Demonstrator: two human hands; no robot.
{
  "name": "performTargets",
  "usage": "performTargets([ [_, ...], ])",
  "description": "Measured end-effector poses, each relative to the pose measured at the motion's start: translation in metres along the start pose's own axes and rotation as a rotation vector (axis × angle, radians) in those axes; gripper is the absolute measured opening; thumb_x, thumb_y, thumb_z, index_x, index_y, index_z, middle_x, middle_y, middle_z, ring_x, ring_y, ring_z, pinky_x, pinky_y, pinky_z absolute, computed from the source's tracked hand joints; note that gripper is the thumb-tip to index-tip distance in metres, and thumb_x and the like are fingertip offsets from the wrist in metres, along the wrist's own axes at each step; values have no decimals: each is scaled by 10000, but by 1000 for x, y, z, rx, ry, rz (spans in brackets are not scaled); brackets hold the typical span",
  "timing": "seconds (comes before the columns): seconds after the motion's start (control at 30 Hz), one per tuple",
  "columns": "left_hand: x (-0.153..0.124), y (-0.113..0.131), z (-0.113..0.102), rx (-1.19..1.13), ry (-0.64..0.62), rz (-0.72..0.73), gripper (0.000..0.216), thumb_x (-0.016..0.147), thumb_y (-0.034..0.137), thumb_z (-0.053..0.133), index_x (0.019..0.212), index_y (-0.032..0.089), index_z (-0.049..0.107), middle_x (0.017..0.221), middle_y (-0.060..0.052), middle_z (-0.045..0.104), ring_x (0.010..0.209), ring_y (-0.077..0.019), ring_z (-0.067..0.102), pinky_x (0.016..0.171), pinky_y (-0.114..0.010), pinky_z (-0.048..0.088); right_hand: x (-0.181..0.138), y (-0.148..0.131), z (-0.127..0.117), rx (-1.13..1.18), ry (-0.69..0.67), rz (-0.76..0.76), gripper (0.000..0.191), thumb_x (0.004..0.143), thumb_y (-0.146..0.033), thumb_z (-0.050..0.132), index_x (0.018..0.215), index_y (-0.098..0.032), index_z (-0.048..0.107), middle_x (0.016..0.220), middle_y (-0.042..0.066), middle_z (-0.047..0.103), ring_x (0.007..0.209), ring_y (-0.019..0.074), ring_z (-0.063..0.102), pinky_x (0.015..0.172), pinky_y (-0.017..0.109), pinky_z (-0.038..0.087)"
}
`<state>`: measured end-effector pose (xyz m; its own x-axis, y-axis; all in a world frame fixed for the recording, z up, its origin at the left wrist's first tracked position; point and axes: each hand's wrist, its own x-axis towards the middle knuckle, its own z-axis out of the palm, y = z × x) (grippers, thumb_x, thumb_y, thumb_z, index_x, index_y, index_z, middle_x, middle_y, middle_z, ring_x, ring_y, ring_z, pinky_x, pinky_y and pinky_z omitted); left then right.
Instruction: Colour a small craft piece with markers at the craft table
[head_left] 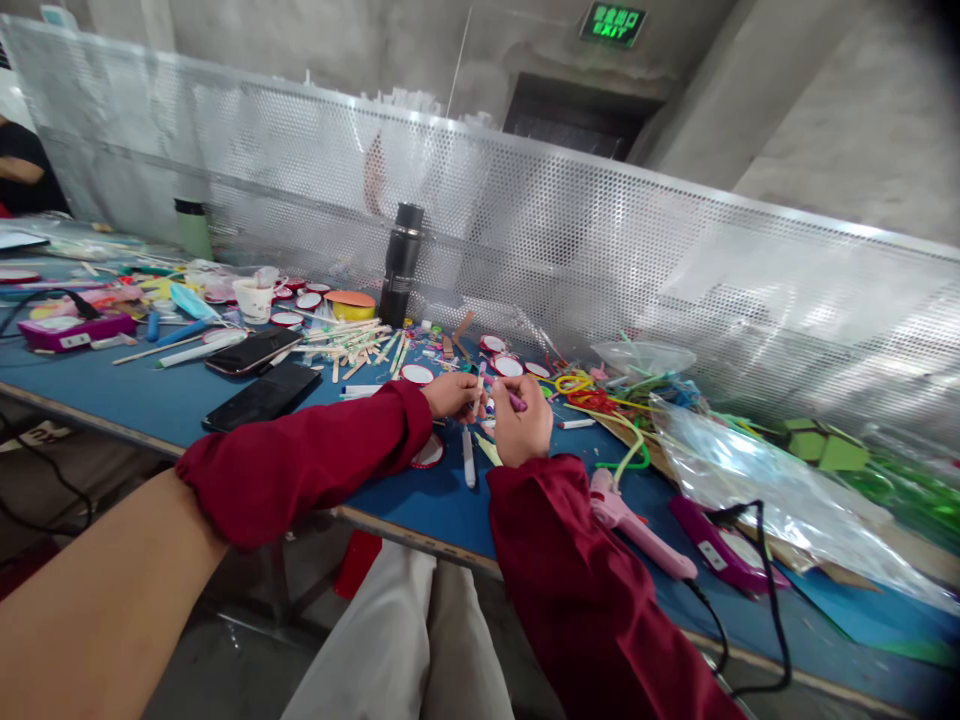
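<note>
Above the table's front part, my left hand [452,396] is closed, pinching a short pale craft stick [480,388] whose upper end looks purple. Close beside it, my right hand [526,420] is wrapped round a purple marker [517,401], its tip turned towards the stick. Whether tip and stick touch is too small to tell. Below the hands a white marker [469,462] lies on the blue tabletop [405,497]. A round white disc with a red rim [428,452] is partly covered by my left sleeve. Another red-rimmed disc [508,366] lies behind my hands.
Two phones [262,395] and a pile of craft sticks [352,345] are at left. A black bottle [401,265] stands by the perforated metal screen [480,215]. At right are a pink glue gun [641,530], a corded purple box [724,548] and clear plastic bags [780,480].
</note>
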<state>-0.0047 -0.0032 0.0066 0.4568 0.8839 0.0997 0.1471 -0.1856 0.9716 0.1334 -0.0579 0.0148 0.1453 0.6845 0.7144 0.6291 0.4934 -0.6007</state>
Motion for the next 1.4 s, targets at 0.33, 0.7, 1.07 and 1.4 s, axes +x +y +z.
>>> performTargets([
  [0.33,4,-6,-2,-2,22,2,122,881,237,549,805,141,547,657,10,641,488,-74,575,505,-175,462,1,5,5,46,-10,7,201,858,-401,558,819,-215,620,772,16,682,702,161,597,663,270,413],
  [0.7,6,-14,-9,86,-7,24,138,869,242,541,803,125,575,677,-20,651,484,-91,568,496,-208,454,3,18,14,44,-9,20,208,846,-413,550,803,-222,620,787,12,672,737,166,596,681,277,409],
  [1.07,8,-15,-11,76,15,43,184,836,299,606,771,140,541,661,-13,642,465,-93,564,471,-208,437,4,21,18,76,16,27,224,826,-432,561,802,-221,630,779,13,667,737,177,597,695,292,426],
  [1.4,6,-13,-14,221,50,95,157,857,262,535,749,149,555,662,-17,651,479,-107,557,504,-228,458,7,27,22,109,41,35,201,819,-415,580,792,-223,631,773,4,668,699,167,579,663,279,424],
])
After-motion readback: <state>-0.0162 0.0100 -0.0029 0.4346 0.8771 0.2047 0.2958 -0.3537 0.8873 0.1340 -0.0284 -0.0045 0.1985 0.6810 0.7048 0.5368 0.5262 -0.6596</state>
